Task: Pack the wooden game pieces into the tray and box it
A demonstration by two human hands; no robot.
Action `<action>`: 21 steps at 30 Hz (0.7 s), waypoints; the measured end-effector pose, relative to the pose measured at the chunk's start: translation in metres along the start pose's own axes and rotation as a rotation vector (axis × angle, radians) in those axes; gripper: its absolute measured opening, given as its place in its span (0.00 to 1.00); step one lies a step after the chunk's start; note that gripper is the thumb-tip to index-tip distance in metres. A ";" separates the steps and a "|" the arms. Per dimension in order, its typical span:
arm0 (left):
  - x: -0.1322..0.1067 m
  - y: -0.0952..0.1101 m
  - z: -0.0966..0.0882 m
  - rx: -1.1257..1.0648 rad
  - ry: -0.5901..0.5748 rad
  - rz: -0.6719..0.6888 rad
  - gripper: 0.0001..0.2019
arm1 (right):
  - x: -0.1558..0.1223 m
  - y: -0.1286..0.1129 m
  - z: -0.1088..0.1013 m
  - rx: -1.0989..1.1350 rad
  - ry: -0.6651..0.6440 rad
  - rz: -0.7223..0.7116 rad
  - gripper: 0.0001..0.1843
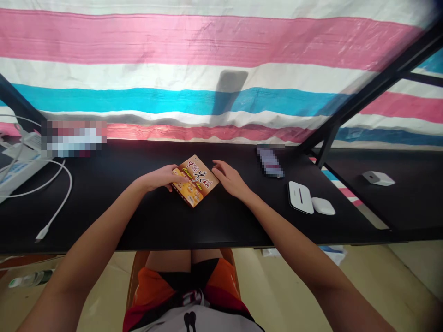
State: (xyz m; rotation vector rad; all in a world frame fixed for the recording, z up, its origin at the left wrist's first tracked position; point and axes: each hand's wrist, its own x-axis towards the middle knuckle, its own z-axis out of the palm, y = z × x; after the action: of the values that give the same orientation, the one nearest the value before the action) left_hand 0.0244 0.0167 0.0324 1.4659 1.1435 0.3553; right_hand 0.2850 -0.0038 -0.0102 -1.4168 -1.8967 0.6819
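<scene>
A small orange-brown Chinese chess box is turned cornerwise over the black desk, its printed top facing up. My left hand grips its left side, thumb across the top and some fingers round the edge and underneath. At the box's right corner is my right hand, fingers loosely bent and thumb apart; whether the fingertips touch the box is hard to tell. Nothing shows in the right hand.
On the desk to the right lie a blurred phone, a white flat device and a white rounded case. At left are a white cable and a power strip. A white block sits far right.
</scene>
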 end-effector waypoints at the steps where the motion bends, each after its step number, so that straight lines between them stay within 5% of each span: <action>1: 0.003 -0.002 0.001 -0.075 0.042 0.007 0.27 | 0.001 0.001 0.001 0.111 0.013 0.051 0.26; 7: 0.018 -0.007 0.018 -0.515 0.220 0.155 0.21 | 0.000 -0.003 0.008 0.689 -0.173 0.305 0.34; 14: 0.011 -0.007 0.016 -0.339 -0.018 0.032 0.22 | -0.001 -0.005 0.009 0.733 -0.258 0.316 0.25; 21: 0.016 -0.012 0.012 -0.351 0.016 0.012 0.22 | -0.001 -0.003 0.008 0.615 -0.183 0.288 0.24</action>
State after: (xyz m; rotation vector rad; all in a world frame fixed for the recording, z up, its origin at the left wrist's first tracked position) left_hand 0.0365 0.0207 0.0126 1.1638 1.0255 0.5479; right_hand 0.2770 -0.0053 -0.0132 -1.2497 -1.4246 1.4323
